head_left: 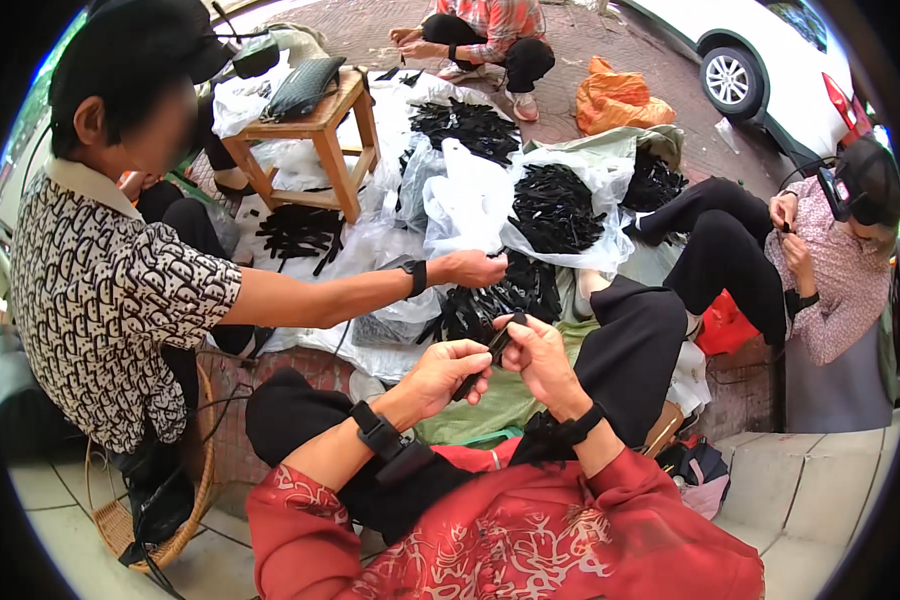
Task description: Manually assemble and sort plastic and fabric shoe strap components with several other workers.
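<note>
Between my fingers, above my lap, is a narrow black strip held on a slant; its exact kind is unclear. My left hand pinches its lower part, and my right hand grips it nearer the upper end. Just beyond my hands lies a heap of similar black strips. A co-worker's hand reaches over that heap from the left, fingers closed; what it holds, if anything, is too small to make out. Green cloth is spread beneath my hands.
White plastic bags and more piles of black strips lie ahead. A wooden stool carries a dark bag. Co-workers sit left, right and far. An orange sack, a white car and a wicker chair surround us.
</note>
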{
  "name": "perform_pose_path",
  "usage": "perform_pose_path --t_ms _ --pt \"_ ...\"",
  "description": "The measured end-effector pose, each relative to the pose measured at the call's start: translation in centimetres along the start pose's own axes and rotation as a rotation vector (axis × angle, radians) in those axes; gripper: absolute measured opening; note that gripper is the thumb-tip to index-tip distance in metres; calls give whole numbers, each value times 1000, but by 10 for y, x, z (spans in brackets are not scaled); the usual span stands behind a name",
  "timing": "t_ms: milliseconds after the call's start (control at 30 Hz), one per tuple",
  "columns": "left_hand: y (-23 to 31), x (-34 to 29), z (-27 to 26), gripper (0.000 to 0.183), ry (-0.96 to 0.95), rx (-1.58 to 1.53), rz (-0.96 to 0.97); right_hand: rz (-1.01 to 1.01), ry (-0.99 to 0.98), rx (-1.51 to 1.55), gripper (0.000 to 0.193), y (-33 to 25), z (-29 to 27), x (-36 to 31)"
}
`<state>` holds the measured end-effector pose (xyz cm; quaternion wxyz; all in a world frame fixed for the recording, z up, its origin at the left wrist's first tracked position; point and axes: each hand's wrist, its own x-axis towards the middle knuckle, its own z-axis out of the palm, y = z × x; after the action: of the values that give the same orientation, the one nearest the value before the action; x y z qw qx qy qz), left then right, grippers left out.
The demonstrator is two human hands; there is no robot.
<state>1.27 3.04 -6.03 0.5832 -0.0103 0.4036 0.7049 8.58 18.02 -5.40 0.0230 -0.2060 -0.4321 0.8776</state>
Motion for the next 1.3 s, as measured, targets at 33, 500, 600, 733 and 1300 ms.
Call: perform_pose_path --t_ms 33,500,600,733,1300 --pt "-2 -2 -1 11 -18 4 -9 10 -3 1 17 0 0 -1" --pt "-1 -16 8 15 -46 28 -80 192 -163 368 23 3 -15 -12" --pt "-5 -16 10 18 -86 63 -79 174 -154 404 25 -3 -12 -15" --pt "-8 -19 12 18 -85 66 -48 222 -162 363 28 5 -20 -13" --pt "38 -46 -3 17 210 -124 216 87 332 -479 92 41 -28 182"
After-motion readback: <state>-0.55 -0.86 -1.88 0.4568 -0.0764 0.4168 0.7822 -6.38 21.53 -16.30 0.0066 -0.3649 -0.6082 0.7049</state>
